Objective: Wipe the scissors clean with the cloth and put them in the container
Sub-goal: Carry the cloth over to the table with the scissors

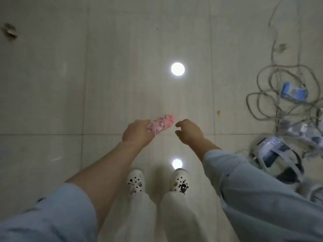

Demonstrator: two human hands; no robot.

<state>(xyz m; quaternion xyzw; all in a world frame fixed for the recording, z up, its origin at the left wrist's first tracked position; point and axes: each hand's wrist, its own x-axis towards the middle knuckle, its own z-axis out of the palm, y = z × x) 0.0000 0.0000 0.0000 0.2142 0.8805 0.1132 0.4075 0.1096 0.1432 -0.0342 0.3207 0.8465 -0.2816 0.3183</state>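
Note:
I look straight down at a tiled floor. My left hand (pixel 137 132) is closed around a bunched pink cloth (pixel 161 124), which sticks out past my fingers toward the right. A short gap away, my right hand (pixel 189 131) hangs with its fingers loosely curled and apart, holding nothing. No scissors and no container are in view.
My two white shoes (pixel 157 181) stand on the glossy tiles (pixel 52 102), which reflect two round ceiling lights (pixel 177 69). A tangle of grey cables (pixel 272 95) and blue-and-white devices (pixel 276 154) lies on the floor at the right edge. A small dark scrap (pixel 9 31) sits far left.

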